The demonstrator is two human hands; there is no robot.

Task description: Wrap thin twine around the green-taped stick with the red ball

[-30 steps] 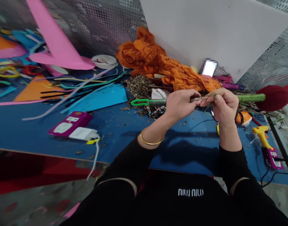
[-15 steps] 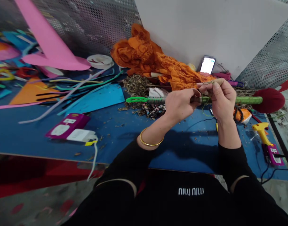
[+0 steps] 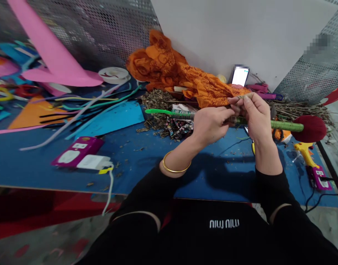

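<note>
A long green stick [image 3: 287, 125] with a dark red ball [image 3: 309, 129] at its right end and a bright green loop [image 3: 158, 111] at its left end lies across both hands. My left hand [image 3: 210, 125] is closed round its grey-brown wrapped part. Fingers of my right hand [image 3: 257, 114] pinch a thin, pale brownish strip [image 3: 242, 97] just above the stick, close to the left fingertips. Where the strip meets the stick is partly hidden by the fingers.
Behind the hands lie crumpled orange cloth [image 3: 169, 66], dried plant bits [image 3: 158, 101] and a lit phone [image 3: 240, 76]. Pipe cleaners, blue foam [image 3: 116, 117] and a purple box [image 3: 77, 151] are on the left; a yellow glue gun [image 3: 305, 154] is at the right.
The stick has rolled or tilted slightly, its red ball end now a little lower and further left. The green loop looks narrower. Both hands keep their holds.
</note>
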